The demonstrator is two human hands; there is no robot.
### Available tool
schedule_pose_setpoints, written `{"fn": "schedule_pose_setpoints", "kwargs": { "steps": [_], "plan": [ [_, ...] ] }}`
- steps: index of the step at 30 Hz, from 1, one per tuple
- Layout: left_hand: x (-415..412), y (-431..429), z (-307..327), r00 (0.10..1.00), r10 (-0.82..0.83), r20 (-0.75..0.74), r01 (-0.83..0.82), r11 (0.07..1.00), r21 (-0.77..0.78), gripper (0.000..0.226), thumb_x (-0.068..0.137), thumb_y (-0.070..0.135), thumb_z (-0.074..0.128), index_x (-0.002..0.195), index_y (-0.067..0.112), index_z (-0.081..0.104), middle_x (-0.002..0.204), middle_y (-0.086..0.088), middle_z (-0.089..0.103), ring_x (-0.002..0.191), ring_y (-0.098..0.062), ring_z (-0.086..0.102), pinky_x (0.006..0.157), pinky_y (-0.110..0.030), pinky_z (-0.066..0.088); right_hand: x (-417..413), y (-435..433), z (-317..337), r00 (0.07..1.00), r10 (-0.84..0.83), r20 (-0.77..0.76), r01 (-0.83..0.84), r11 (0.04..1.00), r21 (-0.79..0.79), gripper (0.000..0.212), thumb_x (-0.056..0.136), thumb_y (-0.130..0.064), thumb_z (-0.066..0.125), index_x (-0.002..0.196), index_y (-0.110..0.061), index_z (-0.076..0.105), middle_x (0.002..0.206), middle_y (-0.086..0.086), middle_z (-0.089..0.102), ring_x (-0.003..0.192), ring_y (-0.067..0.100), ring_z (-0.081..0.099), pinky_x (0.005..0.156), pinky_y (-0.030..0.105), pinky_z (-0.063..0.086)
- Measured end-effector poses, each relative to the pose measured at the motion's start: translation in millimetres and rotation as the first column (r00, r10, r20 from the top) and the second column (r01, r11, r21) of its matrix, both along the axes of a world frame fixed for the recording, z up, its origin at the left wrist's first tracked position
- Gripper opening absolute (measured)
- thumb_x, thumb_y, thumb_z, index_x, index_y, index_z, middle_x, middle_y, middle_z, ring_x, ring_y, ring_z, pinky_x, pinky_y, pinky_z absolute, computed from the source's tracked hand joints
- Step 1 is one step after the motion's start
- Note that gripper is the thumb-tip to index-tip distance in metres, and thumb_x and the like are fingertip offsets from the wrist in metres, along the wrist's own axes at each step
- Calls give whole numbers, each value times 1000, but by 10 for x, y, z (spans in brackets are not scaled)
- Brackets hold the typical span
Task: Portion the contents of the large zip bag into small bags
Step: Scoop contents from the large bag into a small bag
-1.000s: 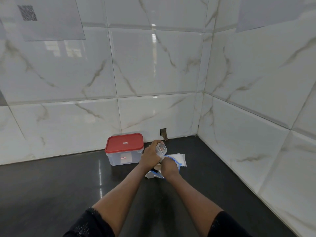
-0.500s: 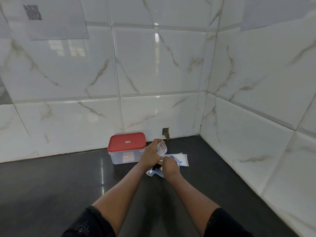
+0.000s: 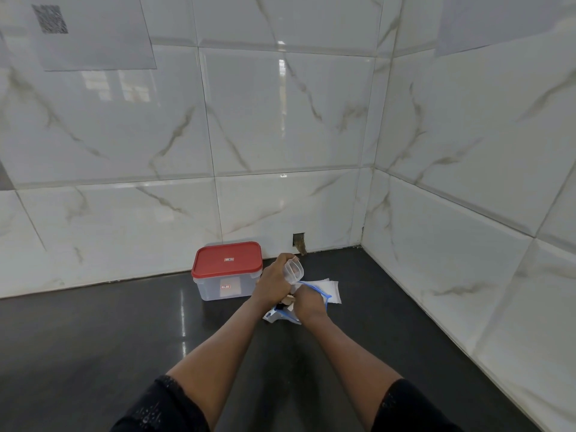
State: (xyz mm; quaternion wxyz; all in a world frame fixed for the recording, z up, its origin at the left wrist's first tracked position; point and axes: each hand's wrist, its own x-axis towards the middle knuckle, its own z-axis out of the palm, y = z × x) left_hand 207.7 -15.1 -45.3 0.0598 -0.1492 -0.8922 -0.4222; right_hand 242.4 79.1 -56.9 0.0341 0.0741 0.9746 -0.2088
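A large clear zip bag (image 3: 282,316) with a blue zip strip lies on the dark counter near the wall corner. My right hand (image 3: 308,304) grips its blue-edged mouth and covers most of it. My left hand (image 3: 273,283) holds a small clear plastic scoop cup (image 3: 293,270), tilted, just above the bag's opening. Something pale and brown shows between my hands; I cannot tell what it is. A stack of small white bags (image 3: 327,289) lies flat just beyond my right hand.
A clear plastic box with a red lid (image 3: 227,269) stands shut on the counter left of my hands, against the back wall. Tiled walls meet in a corner at the right. A small hole (image 3: 299,243) is in the back wall.
Both hands stay at the bag with the cup over its mouth. The view has shifted slightly; the hands have barely moved.
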Motion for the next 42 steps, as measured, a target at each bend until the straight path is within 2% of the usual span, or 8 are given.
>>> {"fn": "schedule_pose_setpoints", "kwargs": {
  "steps": [6, 9, 12, 17, 24, 29, 33, 42],
  "plan": [
    [-16, -60, -4, 1000, 2, 7, -2, 1000, 2, 56, 73, -3, 65, 121, 19, 45, 112, -3, 59, 96, -16, 54, 78, -24, 43, 29, -22, -43, 999, 47, 7, -47, 999, -24, 17, 97, -15, 45, 84, -19, 55, 105, 9, 62, 94, 11, 60, 65, 3, 39],
    [-3, -82, -10, 1000, 16, 6, -16, 1000, -11, 53, 75, -1, 63, 121, 20, 45, 113, -3, 59, 101, -19, 55, 87, -35, 48, 61, -65, -11, 999, 29, 22, -27, 996, -87, 26, 93, -18, 54, 116, -6, 59, 121, 11, 62, 110, 22, 60, 88, 22, 46],
    [6, -83, -4, 1000, 20, -9, -20, 1000, -11, 53, 75, -1, 64, 122, 17, 46, 114, -4, 59, 102, -20, 55, 90, -35, 47, 56, -55, 45, 994, 112, 0, -111, 991, -74, 29, 94, -17, 52, 119, -5, 59, 120, 10, 62, 113, 25, 57, 73, 10, 42],
    [24, -80, -21, 1000, 24, -1, -24, 999, -42, 55, 72, 1, 66, 119, 22, 46, 111, -1, 60, 100, -20, 56, 89, -38, 48, 65, -84, 64, 993, 115, 36, -110, 988, -105, 33, 93, -24, 56, 121, -6, 58, 123, 12, 62, 115, 24, 57, 97, 29, 43],
    [73, -77, -32, 1000, 26, -12, -26, 999, -43, 51, 73, 10, 69, 116, 27, 47, 112, 3, 60, 100, -18, 56, 90, -42, 48, 155, -9, 4, 992, 53, -112, -75, 976, -203, 31, 99, -14, 39, 123, -4, 56, 127, 13, 58, 97, 14, 60, 79, 7, 42],
    [111, -80, -20, 1000, 19, -16, -19, 999, -36, 52, 72, 5, 66, 115, 27, 47, 111, 3, 59, 100, -17, 56, 90, -42, 48, 157, -47, -16, 994, -37, -98, 6, 952, -305, 25, 100, -13, 35, 98, -19, 60, 128, 12, 57, 120, 23, 52, 90, 19, 39],
    [126, -133, -49, 1000, 9, -5, -9, 1000, -24, 50, 72, 7, 67, 112, 29, 47, 110, 4, 60, 99, -18, 57, 89, -41, 48, 107, -111, -41, 974, -226, -27, 185, 853, -489, 35, 97, -9, 37, 64, -21, 37, 100, 6, 56, 91, 17, 51, 72, 20, 34],
    [155, -227, -58, 999, -30, 15, 30, 999, -26, 48, 76, 8, 70, 116, 19, 47, 106, 6, 56, 101, -17, 56, 88, -28, 47, 64, -256, -124, 955, -291, 50, 265, 770, -581, 28, 94, -11, 41, 67, -19, 46, 85, 2, 54, 79, 15, 49, 65, 21, 37]
  ]
}}
